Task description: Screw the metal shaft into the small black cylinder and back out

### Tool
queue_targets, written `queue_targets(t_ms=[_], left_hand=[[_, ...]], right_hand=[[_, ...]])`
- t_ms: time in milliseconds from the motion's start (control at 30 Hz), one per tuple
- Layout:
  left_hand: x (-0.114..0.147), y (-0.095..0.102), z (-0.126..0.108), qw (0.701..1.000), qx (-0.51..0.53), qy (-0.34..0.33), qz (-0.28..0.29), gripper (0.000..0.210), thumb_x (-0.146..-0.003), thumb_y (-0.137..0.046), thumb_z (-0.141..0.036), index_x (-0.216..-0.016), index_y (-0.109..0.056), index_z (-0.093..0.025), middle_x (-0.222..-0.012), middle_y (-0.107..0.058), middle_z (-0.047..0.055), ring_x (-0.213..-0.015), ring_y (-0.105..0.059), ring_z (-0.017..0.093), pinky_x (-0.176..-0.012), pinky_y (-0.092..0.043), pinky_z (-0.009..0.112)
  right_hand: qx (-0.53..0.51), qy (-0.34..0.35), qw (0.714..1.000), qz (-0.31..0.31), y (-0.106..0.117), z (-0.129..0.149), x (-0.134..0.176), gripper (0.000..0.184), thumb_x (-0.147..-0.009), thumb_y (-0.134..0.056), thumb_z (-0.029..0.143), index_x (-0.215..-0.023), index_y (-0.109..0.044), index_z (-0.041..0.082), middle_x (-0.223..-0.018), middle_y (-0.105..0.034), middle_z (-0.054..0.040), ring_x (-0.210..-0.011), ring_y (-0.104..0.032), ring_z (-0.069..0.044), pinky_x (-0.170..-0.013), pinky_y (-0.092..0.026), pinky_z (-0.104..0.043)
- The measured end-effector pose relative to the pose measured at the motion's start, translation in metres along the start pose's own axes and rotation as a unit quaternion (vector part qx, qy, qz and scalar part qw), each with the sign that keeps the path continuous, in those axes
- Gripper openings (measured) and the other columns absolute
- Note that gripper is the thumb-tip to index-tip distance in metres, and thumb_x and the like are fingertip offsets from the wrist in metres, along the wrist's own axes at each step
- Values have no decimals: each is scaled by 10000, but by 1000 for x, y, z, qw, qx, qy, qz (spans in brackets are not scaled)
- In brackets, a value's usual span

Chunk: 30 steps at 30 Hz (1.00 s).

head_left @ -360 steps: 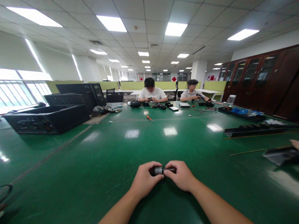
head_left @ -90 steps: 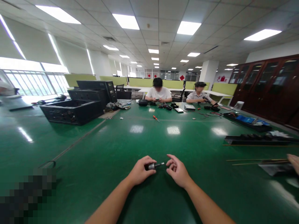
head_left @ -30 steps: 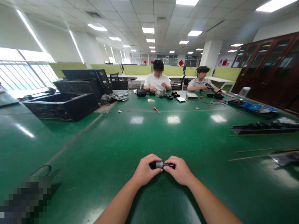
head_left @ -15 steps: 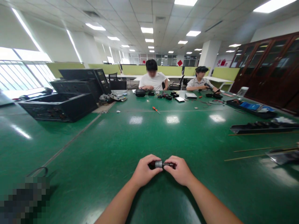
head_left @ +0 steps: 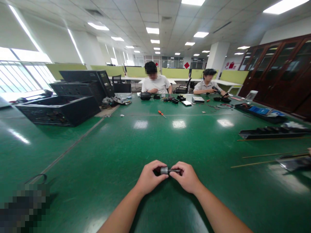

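Observation:
Both hands meet over the green table [head_left: 155, 142], close to its near side. Between them lies a small cylindrical part [head_left: 164, 170], held level, with a silver collar at its left and a dark ribbed length at its right. My left hand [head_left: 149, 178] is closed on the silver end, thumb in front and fingers behind. The dark end is pinched by my right hand [head_left: 188, 178]. Fingers cover both outer ends of the part, so its exact kind cannot be made out.
An orange-handled screwdriver [head_left: 161, 113] lies farther out. Black computer cases [head_left: 60, 110] stand at left. Long thin rods [head_left: 255, 164] and a black tray with blue items [head_left: 259, 111] are at right. Two people [head_left: 155, 84] sit across the table among small parts.
My hands keep the same grip on the cylindrical part, with hardly any motion. The view has shifted slightly, and the person in the white shirt has leaned a little to the left.

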<state>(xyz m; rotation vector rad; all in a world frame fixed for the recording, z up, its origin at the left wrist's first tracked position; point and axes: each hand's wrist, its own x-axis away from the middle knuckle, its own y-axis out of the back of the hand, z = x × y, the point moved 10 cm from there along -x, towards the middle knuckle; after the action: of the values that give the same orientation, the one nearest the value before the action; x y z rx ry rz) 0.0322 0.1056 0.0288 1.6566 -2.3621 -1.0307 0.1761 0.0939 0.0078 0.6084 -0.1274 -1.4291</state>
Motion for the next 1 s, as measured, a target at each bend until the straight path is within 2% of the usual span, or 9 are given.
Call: queue_targets(t_ms=[500,1000], left_hand=[[0,2,0,1000,7,6,-5,266,-690,-772,-252,-943,-704,-209,-879,-694,41,-804,-635,191,-727,-491,302],[1,7,3,999,17,15,-31,273,-687,-772,-210,-949,-698,-207,-893,-688,41,-823,-634,193,-734,-486,303]], right_hand=[[-4,-13,1000,-4,-3,-6,0,83,-758,-670,257,-791,-705,190,-710,-625,-10,-607,-551,-133,-549,-413,-230],[-19,-14,1000,-18,4,-4,1,84,-761,-657,241,-805,-701,184,-686,-587,-2,-591,-522,-127,-552,-405,-233]])
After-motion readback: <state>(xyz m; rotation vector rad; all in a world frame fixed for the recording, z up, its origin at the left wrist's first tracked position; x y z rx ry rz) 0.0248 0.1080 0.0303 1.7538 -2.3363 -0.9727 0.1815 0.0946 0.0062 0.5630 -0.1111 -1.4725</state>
